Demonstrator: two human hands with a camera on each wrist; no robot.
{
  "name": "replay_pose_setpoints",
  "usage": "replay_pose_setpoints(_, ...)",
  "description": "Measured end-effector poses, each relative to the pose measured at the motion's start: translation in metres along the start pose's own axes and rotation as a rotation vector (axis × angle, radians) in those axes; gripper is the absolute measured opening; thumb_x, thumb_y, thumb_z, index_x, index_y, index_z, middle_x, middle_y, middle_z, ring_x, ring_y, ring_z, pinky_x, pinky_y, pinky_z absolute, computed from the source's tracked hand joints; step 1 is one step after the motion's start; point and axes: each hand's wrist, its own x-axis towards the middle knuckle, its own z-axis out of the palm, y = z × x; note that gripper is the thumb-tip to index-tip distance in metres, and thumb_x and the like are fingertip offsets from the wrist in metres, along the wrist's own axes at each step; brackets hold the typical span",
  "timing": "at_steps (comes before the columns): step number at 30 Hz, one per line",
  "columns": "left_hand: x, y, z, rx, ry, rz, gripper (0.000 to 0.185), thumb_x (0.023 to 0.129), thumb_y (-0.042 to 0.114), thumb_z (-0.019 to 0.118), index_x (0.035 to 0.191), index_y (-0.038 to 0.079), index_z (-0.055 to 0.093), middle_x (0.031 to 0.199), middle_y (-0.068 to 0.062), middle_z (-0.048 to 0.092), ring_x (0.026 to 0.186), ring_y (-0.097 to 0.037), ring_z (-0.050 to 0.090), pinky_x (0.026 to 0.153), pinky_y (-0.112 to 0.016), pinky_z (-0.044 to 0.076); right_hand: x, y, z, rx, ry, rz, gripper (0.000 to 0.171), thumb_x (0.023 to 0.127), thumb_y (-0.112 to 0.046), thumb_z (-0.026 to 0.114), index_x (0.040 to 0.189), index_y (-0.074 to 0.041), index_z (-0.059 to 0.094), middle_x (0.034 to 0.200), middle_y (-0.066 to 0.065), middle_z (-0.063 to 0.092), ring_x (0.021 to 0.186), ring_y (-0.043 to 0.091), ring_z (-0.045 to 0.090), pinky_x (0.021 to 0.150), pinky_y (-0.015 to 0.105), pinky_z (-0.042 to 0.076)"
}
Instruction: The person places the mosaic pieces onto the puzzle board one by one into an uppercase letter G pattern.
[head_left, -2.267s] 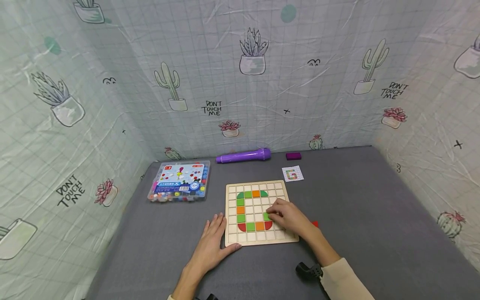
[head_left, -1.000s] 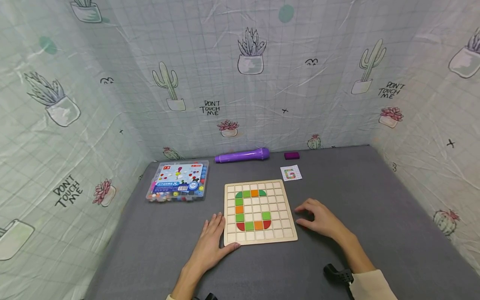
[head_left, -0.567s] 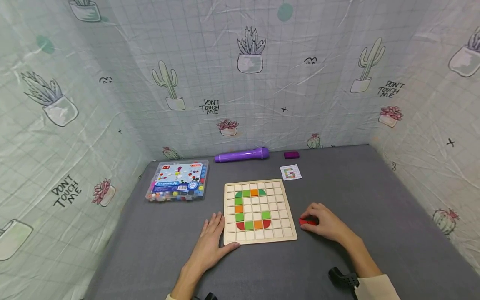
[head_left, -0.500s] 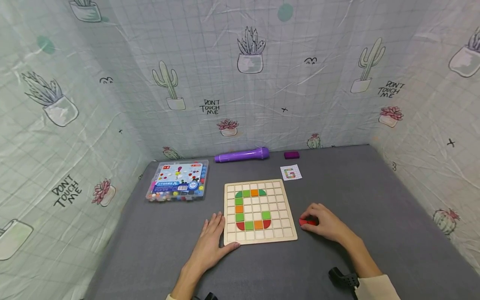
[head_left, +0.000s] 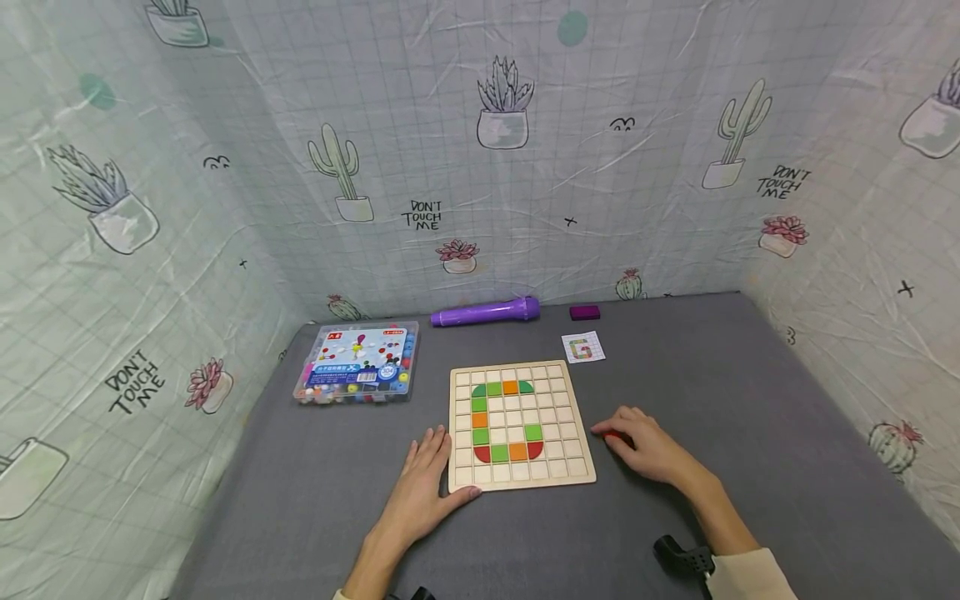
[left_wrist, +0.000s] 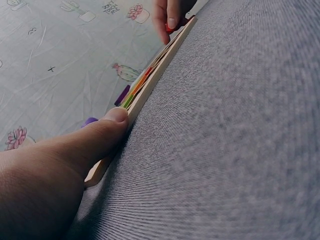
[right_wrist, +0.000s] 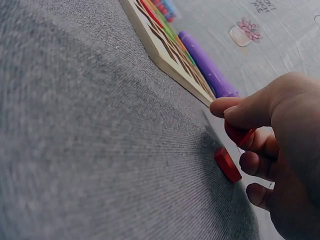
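Observation:
A square wooden grid board lies on the grey cloth, with green, orange and red tiles set in an open-sided ring. My left hand rests flat at its near left corner, fingers along the left side. In the left wrist view the left thumb touches the board's near edge. Just right of the board, my right hand pinches a red tile with a rounded edge between thumb and forefinger. Below that hand, another red tile lies on the cloth; the head view hides it behind the fingers.
A pattern card lies behind the board's right corner. Farther back are a purple microphone and a small dark purple block. A clear plastic case of colored beads sits at the left. Patterned cloth walls enclose the table.
My right hand has left the green tile on the board's right part and moved right to the red tiles; it now holds one. My left hand stays put.

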Motion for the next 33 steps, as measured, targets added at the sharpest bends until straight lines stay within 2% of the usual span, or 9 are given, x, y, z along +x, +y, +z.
replay_pose_setpoints(5, 0.0, 0.0, 0.0, -0.002, 0.0, -0.002, 0.1, 0.085, 0.072, 0.061, 0.155, 0.004, 0.038, 0.164, -0.015, 0.03, 0.155, -0.033, 0.022, 0.128, -0.055, 0.017, 0.005, -0.003, 0.001, 0.006, 0.008, 0.019, 0.015, 0.093, -0.01, 0.07, 0.102, -0.021, 0.072, 0.098, -0.013, 0.065, 0.091, 0.008, 0.053, 0.084, 0.039, 0.046)
replay_pose_setpoints(12, -0.001, 0.0, 0.0, 0.005, 0.006, 0.005, 0.099, 0.086, 0.071, 0.061, 0.155, 0.003, 0.038, 0.164, -0.015, 0.03, 0.155, -0.034, 0.022, 0.128, -0.054, 0.017, 0.019, -0.009, 0.006, 0.077, 0.087, 0.012, 0.01, 0.089, -0.012, 0.075, 0.098, -0.015, 0.072, 0.09, -0.01, 0.067, 0.08, 0.003, 0.053, 0.069, 0.026, 0.05)
replay_pose_setpoints(17, -0.001, 0.0, -0.001, 0.004, 0.005, 0.004, 0.099, 0.086, 0.072, 0.061, 0.155, 0.004, 0.037, 0.164, -0.015, 0.03, 0.155, -0.034, 0.022, 0.128, -0.054, 0.017, 0.034, -0.015, 0.012, 0.174, 0.132, -0.017, 0.011, 0.087, -0.008, 0.077, 0.095, -0.013, 0.071, 0.082, -0.008, 0.062, 0.069, 0.0, 0.05, 0.059, 0.018, 0.046)
replay_pose_setpoints(20, -0.001, 0.001, -0.001, -0.002, 0.002, 0.005, 0.1, 0.086, 0.072, 0.06, 0.155, 0.004, 0.037, 0.164, -0.015, 0.03, 0.155, -0.034, 0.022, 0.128, -0.055, 0.017, 0.042, -0.018, 0.017, 0.201, 0.131, -0.031, 0.012, 0.086, -0.006, 0.077, 0.094, -0.013, 0.07, 0.084, -0.006, 0.062, 0.07, 0.001, 0.05, 0.059, 0.018, 0.047)
replay_pose_setpoints(28, -0.001, 0.002, -0.002, -0.008, 0.0, 0.004, 0.099, 0.086, 0.071, 0.061, 0.155, 0.004, 0.037, 0.164, -0.015, 0.029, 0.155, -0.033, 0.021, 0.128, -0.054, 0.016, 0.06, -0.032, 0.03, 0.21, 0.104, -0.061, 0.016, 0.088, -0.004, 0.074, 0.104, -0.008, 0.073, 0.095, 0.002, 0.066, 0.077, 0.004, 0.054, 0.065, 0.019, 0.052)
replay_pose_setpoints(33, -0.001, 0.002, -0.003, -0.007, -0.001, -0.001, 0.1, 0.086, 0.072, 0.06, 0.155, 0.004, 0.037, 0.164, -0.014, 0.03, 0.155, -0.033, 0.021, 0.129, -0.053, 0.016, 0.069, -0.042, 0.038, 0.215, 0.103, -0.018, 0.015, 0.089, -0.006, 0.073, 0.104, -0.01, 0.075, 0.096, 0.0, 0.068, 0.077, 0.004, 0.056, 0.066, 0.019, 0.053)
